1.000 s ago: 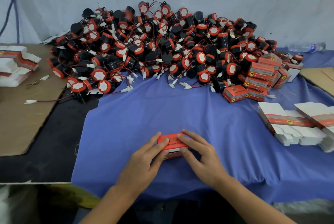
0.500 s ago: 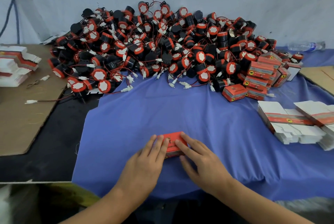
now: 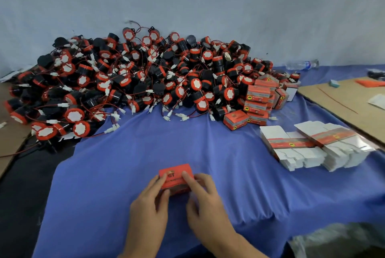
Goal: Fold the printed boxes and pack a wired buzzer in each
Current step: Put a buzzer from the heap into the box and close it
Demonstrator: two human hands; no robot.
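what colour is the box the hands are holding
The box is orange-red with dark lettering on top; the head view shows it.

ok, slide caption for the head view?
On blue cloth, the left hand and right hand grip a folded orange box before a heap of wired buzzers; flat box blanks at right.

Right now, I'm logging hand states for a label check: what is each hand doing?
Left hand: pinches the orange box at its left end.
Right hand: grips the same box at its right end.
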